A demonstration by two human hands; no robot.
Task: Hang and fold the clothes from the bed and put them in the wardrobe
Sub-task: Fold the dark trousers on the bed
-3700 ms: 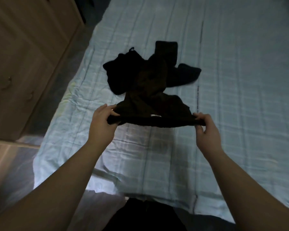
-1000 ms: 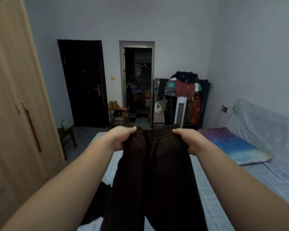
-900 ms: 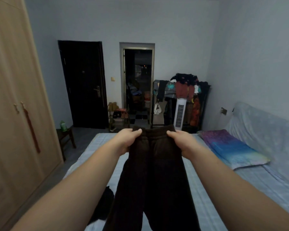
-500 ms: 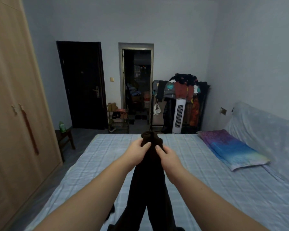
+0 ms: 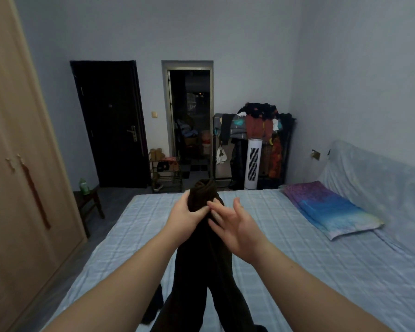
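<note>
Dark brown trousers (image 5: 203, 262) hang in front of me over the bed (image 5: 297, 259), folded in half lengthwise with the two legs dangling down. My left hand (image 5: 186, 216) grips the gathered waistband near its top. My right hand (image 5: 233, 227) is off the cloth, fingers spread, just right of the waistband. Another dark garment (image 5: 153, 305) lies on the sheet at the lower left, partly hidden by my arm. The wooden wardrobe (image 5: 17, 176) stands at the left with its doors closed.
A blue and purple pillow (image 5: 328, 209) lies at the bed's right. Beyond the bed stand a white tower fan (image 5: 252, 164), a loaded clothes rack (image 5: 256, 130), a shoe shelf (image 5: 165, 171), a dark door (image 5: 110, 123) and a small stool (image 5: 89, 200).
My hands brought the two ends of the waistband together, folding the trousers in half. My right hand has now let go and opened; my left hand holds the whole waistband.
</note>
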